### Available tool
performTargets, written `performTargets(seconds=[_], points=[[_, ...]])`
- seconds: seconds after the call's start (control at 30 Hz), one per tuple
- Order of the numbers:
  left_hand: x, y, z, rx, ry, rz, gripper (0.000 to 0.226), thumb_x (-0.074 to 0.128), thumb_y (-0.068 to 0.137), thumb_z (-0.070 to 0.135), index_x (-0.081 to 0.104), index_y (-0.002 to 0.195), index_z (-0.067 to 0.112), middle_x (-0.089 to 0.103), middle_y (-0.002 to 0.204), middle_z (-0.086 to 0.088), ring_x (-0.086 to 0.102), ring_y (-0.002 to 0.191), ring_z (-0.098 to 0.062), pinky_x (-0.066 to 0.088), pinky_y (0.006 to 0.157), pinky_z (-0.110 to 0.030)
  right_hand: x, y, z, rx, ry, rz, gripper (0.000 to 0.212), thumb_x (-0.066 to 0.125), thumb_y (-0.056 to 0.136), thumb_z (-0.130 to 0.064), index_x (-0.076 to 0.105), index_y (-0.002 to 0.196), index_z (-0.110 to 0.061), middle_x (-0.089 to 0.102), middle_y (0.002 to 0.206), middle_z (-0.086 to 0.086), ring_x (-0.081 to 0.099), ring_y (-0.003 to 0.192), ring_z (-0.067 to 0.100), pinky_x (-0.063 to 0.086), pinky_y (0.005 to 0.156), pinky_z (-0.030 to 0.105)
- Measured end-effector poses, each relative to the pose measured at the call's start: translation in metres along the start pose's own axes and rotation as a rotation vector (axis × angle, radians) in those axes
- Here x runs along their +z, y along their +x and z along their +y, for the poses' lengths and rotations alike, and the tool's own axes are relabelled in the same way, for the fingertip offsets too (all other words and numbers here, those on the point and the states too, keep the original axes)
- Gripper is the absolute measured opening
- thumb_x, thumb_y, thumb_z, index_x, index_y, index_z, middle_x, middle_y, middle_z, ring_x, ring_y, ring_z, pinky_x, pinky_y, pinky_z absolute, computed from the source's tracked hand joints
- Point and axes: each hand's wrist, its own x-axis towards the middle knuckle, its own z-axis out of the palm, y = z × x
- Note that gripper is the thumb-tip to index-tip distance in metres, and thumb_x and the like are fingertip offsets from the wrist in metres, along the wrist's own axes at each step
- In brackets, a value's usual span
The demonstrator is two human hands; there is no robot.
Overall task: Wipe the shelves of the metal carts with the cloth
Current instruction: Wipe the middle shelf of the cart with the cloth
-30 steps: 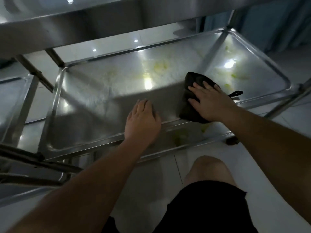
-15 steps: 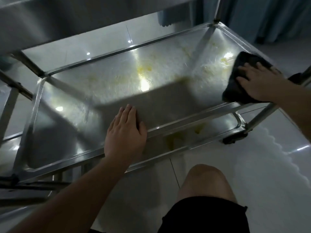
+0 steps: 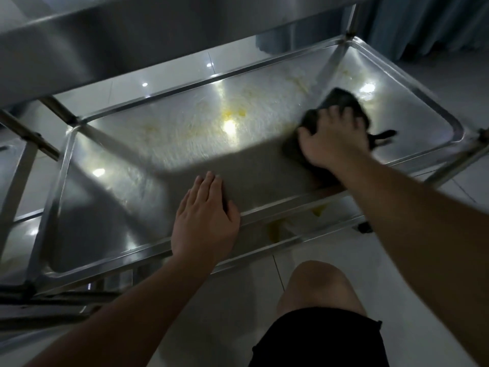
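A steel cart shelf (image 3: 148, 165) with a raised rim fills the middle of the head view, and yellowish smears (image 3: 232, 115) mark its centre and far right. My right hand (image 3: 334, 139) presses flat, fingers spread, on a dark cloth (image 3: 341, 102) lying on the right part of the shelf; both look motion-blurred. My left hand (image 3: 205, 221) rests flat, fingers straight, on the shelf's near rim and surface at the middle.
The cart's upper shelf (image 3: 132, 35) overhangs at the top. A lower shelf (image 3: 277, 231) with yellow stains shows under the near rim. Another cart's frame (image 3: 23, 165) stands at the left. My knee (image 3: 315, 287) is over the tiled floor; a curtain (image 3: 428, 25) hangs at top right.
My right hand and the cloth swept from the shelf's middle right out to its far right end, then came back leftward to the right part. My left hand stayed on the near rim.
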Motion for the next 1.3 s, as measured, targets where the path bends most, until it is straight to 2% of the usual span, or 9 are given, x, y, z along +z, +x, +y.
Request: performTargets(seconds=[0.17,0.33,0.5,0.67,0.77,0.9,1.0,1.13,1.3], points=[[-0.005,0.001,0.001,0.001,-0.011,-0.013,0.074,0.026,0.101,0.053,0.029,0.166,0.018,0.024,0.174,0.0,0.013,0.162,-0.014,0.008,0.128,-0.032,0.018,-0.028,-0.097,-0.499,-0.047,-0.065,0.081,0.016,0.102,-0.069,0.011,0.168,-0.022,0.004,0.176,0.001,-0.002,0.161,0.026,0.0,0.129,0.048],[-0.004,0.0,0.0,0.005,-0.018,0.001,0.072,0.028,0.101,0.053,0.032,0.165,0.021,0.026,0.174,0.001,0.015,0.161,-0.013,0.011,0.128,-0.033,0.012,-0.01,-0.068,-0.685,-0.071,-0.083,0.075,0.022,0.103,-0.069,0.012,0.167,-0.03,0.006,0.175,-0.007,-0.001,0.161,0.016,0.001,0.129,0.043],[0.0,0.0,-0.003,0.004,0.001,0.038,0.071,0.029,0.1,0.055,0.037,0.162,0.021,0.032,0.171,0.002,0.021,0.16,-0.014,0.014,0.128,-0.033,-0.011,0.052,0.055,-0.391,-0.07,0.046,0.087,0.02,0.091,-0.078,0.032,0.161,-0.027,0.026,0.171,0.002,0.02,0.157,0.029,0.016,0.127,0.051],[0.001,-0.001,-0.001,-0.009,0.023,0.057,0.069,0.031,0.101,0.056,0.04,0.161,0.023,0.034,0.17,0.004,0.023,0.159,-0.013,0.012,0.125,-0.031,-0.012,0.092,0.18,0.034,-0.112,0.013,0.1,0.009,0.084,-0.086,0.02,0.164,-0.028,0.018,0.173,-0.001,0.011,0.16,0.029,0.007,0.128,0.056],[0.0,-0.001,0.0,-0.015,0.025,0.059,0.07,0.032,0.1,0.055,0.042,0.16,0.021,0.036,0.169,0.002,0.026,0.159,-0.015,0.012,0.125,-0.031,-0.008,0.078,0.168,0.144,-0.062,0.027,0.098,0.011,0.088,-0.081,0.022,0.164,-0.021,0.018,0.173,0.003,0.008,0.16,0.031,0.007,0.127,0.057],[-0.002,-0.002,0.002,-0.018,0.027,0.036,0.073,0.03,0.099,0.055,0.038,0.162,0.02,0.033,0.171,0.002,0.023,0.16,-0.016,0.009,0.125,-0.03,-0.007,0.022,0.098,0.23,0.016,0.013,0.097,0.012,0.089,-0.071,0.023,0.163,-0.009,0.019,0.172,0.014,0.013,0.158,0.038,0.012,0.125,0.059],[-0.003,-0.002,0.001,-0.005,0.034,0.012,0.075,0.026,0.1,0.057,0.034,0.164,0.02,0.029,0.173,0.001,0.02,0.161,-0.016,0.007,0.125,-0.031,0.0,-0.026,0.029,0.064,-0.015,-0.031,0.088,0.015,0.098,-0.066,0.015,0.165,-0.009,0.011,0.174,0.012,0.007,0.159,0.036,0.008,0.127,0.056],[-0.005,-0.002,0.0,0.007,0.042,-0.002,0.076,0.023,0.099,0.056,0.033,0.164,0.018,0.029,0.173,-0.001,0.02,0.161,-0.017,0.01,0.127,-0.033,0.015,-0.067,-0.035,-0.354,-0.07,-0.092,0.089,0.013,0.097,-0.072,0.008,0.167,-0.017,0.002,0.175,0.008,-0.003,0.161,0.03,0.0,0.128,0.053],[-0.006,-0.003,0.001,0.008,0.021,-0.007,0.076,0.025,0.098,0.055,0.035,0.163,0.017,0.031,0.172,-0.002,0.022,0.16,-0.018,0.013,0.128,-0.035,0.011,-0.076,-0.009,-0.678,-0.106,-0.1,0.09,0.012,0.09,-0.081,0.013,0.166,-0.033,0.008,0.174,-0.008,0.001,0.16,0.014,-0.004,0.126,0.038]])
